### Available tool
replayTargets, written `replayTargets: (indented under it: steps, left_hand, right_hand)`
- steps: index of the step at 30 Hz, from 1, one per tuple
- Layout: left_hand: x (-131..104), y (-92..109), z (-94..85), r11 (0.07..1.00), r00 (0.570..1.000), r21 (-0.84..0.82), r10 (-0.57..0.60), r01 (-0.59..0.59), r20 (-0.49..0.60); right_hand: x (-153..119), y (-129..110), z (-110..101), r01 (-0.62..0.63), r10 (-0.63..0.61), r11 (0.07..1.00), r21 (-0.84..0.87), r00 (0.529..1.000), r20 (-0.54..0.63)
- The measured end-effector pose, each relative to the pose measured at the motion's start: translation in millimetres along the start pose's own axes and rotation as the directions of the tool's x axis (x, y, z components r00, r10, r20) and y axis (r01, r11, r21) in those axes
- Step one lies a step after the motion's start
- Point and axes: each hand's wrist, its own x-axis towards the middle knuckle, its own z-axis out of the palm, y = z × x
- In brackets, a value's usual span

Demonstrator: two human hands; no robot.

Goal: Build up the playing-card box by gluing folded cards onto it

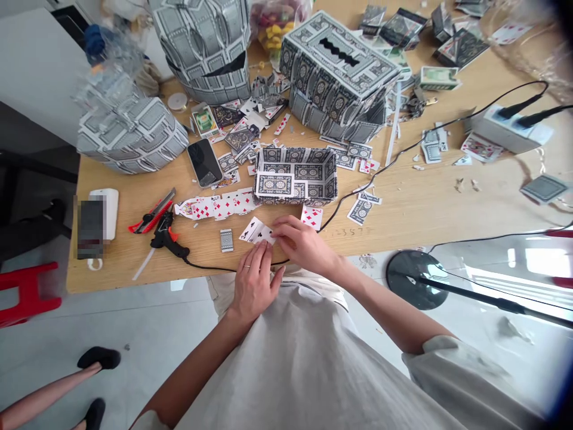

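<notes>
As both hands [254, 280] [305, 246] touch it, the card [256, 232] runs lengthwise left-to-right.

Two shoes [99, 358], one glue gun [163, 232], one open box [295, 175], one stool [29, 294], one power strip [513, 128], one spool [178, 102].

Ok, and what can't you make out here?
All in the head view:
Right end of the clubs cards: under the right hand.
Slotted box, inside: hidden by its walls.
Dark item, far left: blurred into blocks.
Bystander's upper body: cut off by the left edge.
</notes>
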Motion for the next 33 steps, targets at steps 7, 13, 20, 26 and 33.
replayTargets:
  steps: [7, 13, 20, 26, 33]
  left_hand:
    - [-4, -15, -14.2, 0.991, 0.995, -0.131, 0.043, -0.032, 0.085]
    - [-2, -38, -24.0, 0.988, 0.997, -0.139, 0.072, -0.069, 0.016]
    - [-4, -23, -20.2, 0.996, 1.0, -0.092, -0.008, 0.005, -0.024]
    - [9, -27, -13.7, 0.996, 0.993, -0.061, -0.075, 0.07, -0.09]
    - [24, -32, -16.3, 0.995, 0.993, -0.095, -0.051, 0.042, -0.103]
  right_hand:
    - [-9, -4, 1, 0.036, -0.035, 0.995, -0.093, 0.999, 0.014]
    - [-16, -5, 1, 0.13, -0.117, 0.983, -0.128, 0.988, 0.1]
    - [-23, -10, 12, 0.057, -0.055, 0.992, -0.111, 0.998, 0.019]
    - [-17, -4, 11, 0.086, -0.079, 0.984, -0.159, 0.996, 0.052]
    - [-8, -5, -1, 0.171, -0.153, 0.967, -0.188, 0.983, 0.104]
